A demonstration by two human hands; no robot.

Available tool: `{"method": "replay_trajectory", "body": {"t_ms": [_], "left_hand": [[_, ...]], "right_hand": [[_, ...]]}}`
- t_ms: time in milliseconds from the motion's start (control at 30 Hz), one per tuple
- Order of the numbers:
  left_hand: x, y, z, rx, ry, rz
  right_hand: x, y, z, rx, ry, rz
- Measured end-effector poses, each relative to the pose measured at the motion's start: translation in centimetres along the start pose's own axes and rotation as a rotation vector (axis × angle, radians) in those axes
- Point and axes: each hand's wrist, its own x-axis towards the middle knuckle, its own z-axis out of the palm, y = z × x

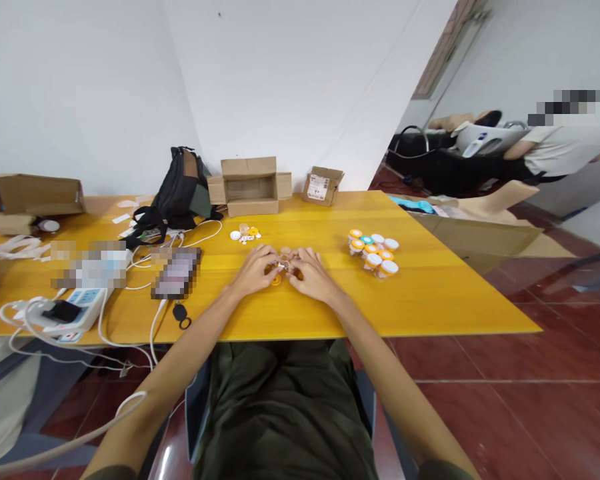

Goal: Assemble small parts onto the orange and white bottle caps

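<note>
My left hand (259, 270) and my right hand (310, 273) meet above the tabletop, with fingers and thumbs pinched toward each other. Between them is a small clear plastic piece (287, 265) with a small white bit; its exact shape is too small to make out. Just below the fingertips an orange round cap (276, 280) lies on the table, partly covered by my left hand. Ahead and to the left sits a little pile of loose white, orange and clear parts (247, 234). On the right stands a cluster of several small clear jars (373, 252) with orange, white and teal lids.
A yellow wooden table (430, 300) spans the view. Toward the back are an open cardboard box (250, 193), a smaller box (323, 187) and a black backpack (177, 187). At left lie a phone (177, 273), a power strip (77, 310) and cables. A person (555, 150) sits beyond.
</note>
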Motion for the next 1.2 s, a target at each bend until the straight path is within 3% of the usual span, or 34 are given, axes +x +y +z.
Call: {"method": "replay_trajectory", "body": {"t_ms": [167, 700, 967, 1200], "left_hand": [[0.0, 0.0, 0.0, 0.037, -0.027, 0.018], [0.0, 0.1, 0.0, 0.051, -0.081, 0.019], [0.0, 0.1, 0.0, 0.033, -0.073, 0.010], [-0.1, -0.3, -0.1, -0.066, 0.009, -0.069]], "right_hand": [[0.0, -0.4, -0.2, -0.013, -0.046, 0.029], [-0.1, -0.2, -0.3, -0.015, -0.007, 0.035], [0.1, 0.1, -0.2, 0.045, 0.078, 0.049], [0.4, 1.1, 0.2, 0.177, 0.229, 0.107]]}}
